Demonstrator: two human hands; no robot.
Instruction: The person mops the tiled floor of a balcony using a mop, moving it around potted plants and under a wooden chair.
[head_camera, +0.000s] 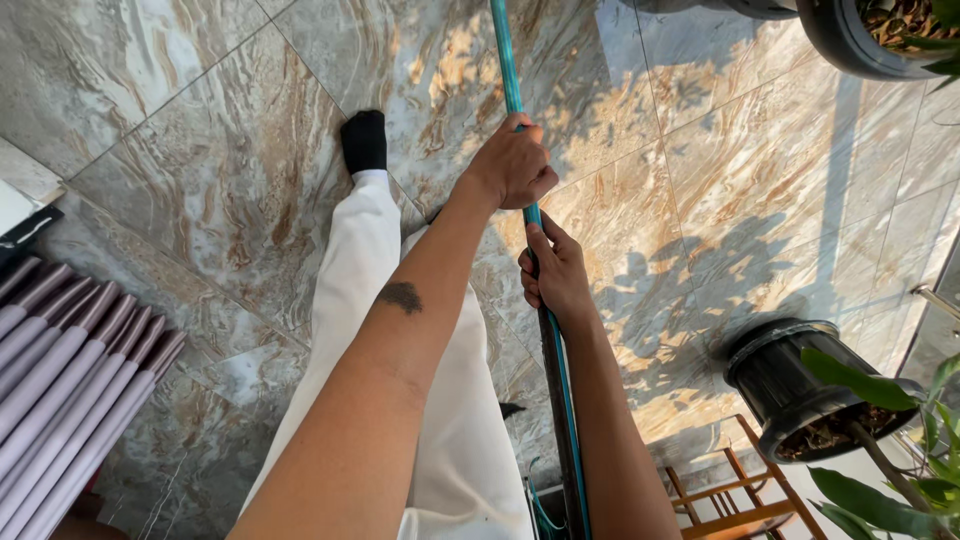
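Both hands, left hand (515, 165) farther and right hand (553, 272) nearer, clench the teal pole (507, 60); staggered grips should steady it over the tiled floor (700, 180).

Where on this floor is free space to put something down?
Free: marble-patterned tiles left of the black-socked foot, and tiles between the teal pole and black plastic pot. Crowded: lower right, pot beside wooden rack.

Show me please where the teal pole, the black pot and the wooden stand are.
teal pole (506, 60), head view, on the bare shaft above the upper hand.
black pot (775, 375), head view, on its outer wall.
wooden stand (735, 520), head view, on its top slat.
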